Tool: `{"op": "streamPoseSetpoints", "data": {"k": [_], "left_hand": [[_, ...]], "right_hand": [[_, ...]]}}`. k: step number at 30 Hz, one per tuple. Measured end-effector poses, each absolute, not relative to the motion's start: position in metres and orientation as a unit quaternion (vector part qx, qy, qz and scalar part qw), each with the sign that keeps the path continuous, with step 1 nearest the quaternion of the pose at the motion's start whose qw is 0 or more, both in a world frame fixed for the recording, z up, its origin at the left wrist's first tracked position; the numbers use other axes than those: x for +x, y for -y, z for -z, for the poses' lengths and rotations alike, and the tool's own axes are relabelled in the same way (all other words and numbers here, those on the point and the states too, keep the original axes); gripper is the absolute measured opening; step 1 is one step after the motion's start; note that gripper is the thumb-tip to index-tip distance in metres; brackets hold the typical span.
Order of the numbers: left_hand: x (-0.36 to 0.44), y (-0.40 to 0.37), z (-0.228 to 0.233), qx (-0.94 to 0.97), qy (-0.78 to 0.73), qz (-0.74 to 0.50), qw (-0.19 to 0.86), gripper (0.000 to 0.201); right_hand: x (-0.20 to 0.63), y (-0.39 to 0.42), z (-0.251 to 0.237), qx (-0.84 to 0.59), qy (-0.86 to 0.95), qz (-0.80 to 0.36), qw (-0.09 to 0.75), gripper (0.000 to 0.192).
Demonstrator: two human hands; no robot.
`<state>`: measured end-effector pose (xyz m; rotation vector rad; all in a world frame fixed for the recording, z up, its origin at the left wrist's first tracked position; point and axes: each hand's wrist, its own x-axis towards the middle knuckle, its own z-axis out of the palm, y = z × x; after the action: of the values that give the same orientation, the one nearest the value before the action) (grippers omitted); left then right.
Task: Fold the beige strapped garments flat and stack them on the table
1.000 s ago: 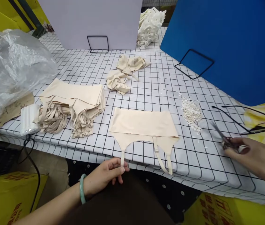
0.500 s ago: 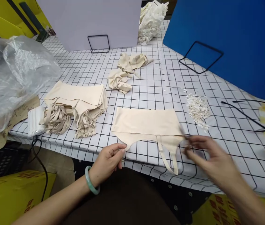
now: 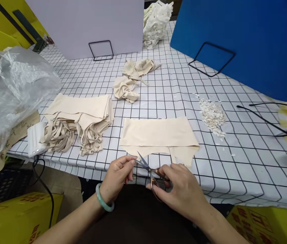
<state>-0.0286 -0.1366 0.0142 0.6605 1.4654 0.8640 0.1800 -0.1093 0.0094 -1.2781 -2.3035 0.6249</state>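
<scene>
Left hand: the left hand [image 3: 118, 174] pinches the end of a thin beige strap at the table's near edge
Right hand: the right hand [image 3: 181, 189] grips small copper-handled scissors [image 3: 148, 168], blades parted, tips aimed up-left at that strap
Garment: the flat beige fabric piece [image 3: 158, 135] lies just beyond both hands on the black-gridded white tablecloth [image 3: 235, 162]
Relation: the strap hangs toward the person, scissors just to its right

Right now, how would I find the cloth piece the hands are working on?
Start at the checked table and look at its near edge, between the tall stack and the white scraps. The piece lies there alone, spread flat. The left hand and the scissors in the right hand meet at its lower edge.
</scene>
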Motion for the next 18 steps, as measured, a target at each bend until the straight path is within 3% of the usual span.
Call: {"op": "streamPoseSetpoints", "data": {"k": [18], "left_hand": [[-0.027, 0.138, -0.008, 0.288, -0.641, -0.372, 0.606, 0.041]], "right_hand": [[0.166, 0.112, -0.009, -0.480, 0.825, -0.183, 0.235, 0.026]]}}
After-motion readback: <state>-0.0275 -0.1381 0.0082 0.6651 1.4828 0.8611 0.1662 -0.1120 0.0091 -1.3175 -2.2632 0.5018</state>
